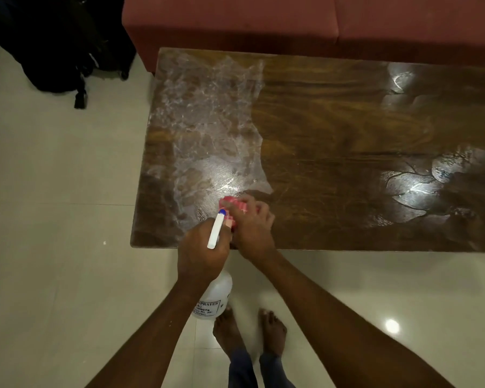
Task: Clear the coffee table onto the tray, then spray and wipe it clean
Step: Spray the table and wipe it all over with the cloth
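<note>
Spray bottle — likely light, stiff plastic; left grip clenched round its neck. Cloth — soft, limp; bunched under right grip, on table.

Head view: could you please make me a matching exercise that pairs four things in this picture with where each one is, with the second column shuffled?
Things:
1. spray bottle
2. pink cloth
3. sofa
4. black bag

Places:
A. on the floor, beyond the left end of the coffee table
B. gripped in the left hand
C. held against the tabletop by the right hand
D. along the far side of the coffee table

Pairs: 1-B, 2-C, 3-D, 4-A
</note>
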